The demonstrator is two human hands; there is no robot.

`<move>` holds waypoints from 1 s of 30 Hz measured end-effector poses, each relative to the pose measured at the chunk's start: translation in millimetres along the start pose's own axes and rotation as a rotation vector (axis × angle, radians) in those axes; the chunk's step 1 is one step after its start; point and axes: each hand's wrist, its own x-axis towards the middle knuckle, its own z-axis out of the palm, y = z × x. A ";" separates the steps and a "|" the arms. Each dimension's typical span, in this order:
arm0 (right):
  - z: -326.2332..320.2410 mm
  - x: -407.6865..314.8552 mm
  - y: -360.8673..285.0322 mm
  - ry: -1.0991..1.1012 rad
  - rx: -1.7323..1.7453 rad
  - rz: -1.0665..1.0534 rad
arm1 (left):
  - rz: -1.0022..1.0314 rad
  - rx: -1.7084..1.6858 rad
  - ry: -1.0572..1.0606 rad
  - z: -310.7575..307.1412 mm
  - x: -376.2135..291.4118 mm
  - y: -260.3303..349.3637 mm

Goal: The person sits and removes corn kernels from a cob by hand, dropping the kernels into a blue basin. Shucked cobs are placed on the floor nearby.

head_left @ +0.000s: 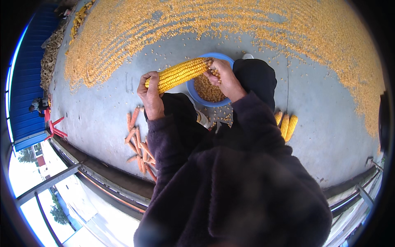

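Note:
An ear of yellow corn (179,75) is held between my two hands, tilted up to the right. My left hand (151,92) grips its left end, the thumb across the kernels. At its brownish right end is my right hand (222,77), with some loose kernels at its fingers. Below it, between my knees, a blue plastic basin (192,92) holds loose corn kernels (209,89). Bare reddish cobs (139,140) lie in a loose heap on the floor to my left. To my right lie several full ears of corn (288,128).
Corn kernels (327,34) spread widely over the concrete floor (101,123). Far left are a red plastic stool (56,128), a seated person (37,105), a pile of dry husks (52,58) and more corn ears (78,20). A metal railing (49,182) runs behind me.

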 end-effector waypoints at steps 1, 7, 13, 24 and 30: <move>1.9 -1.5 -2.5 0.027 0.037 0.021 | -0.004 0.001 0.006 -0.3 -0.3 0.5; -3.5 1.7 -1.2 0.031 0.020 0.048 | 0.030 0.015 -0.004 1.6 0.1 0.6; -3.6 2.1 0.4 0.040 -0.036 0.022 | 0.057 0.010 -0.009 3.5 0.1 -1.0; -3.8 3.7 -0.7 0.049 0.042 0.054 | 0.046 -0.013 -0.024 4.6 -0.6 1.6; -2.1 3.6 -1.9 0.089 0.018 0.081 | 0.039 0.011 -0.027 1.6 -0.2 0.1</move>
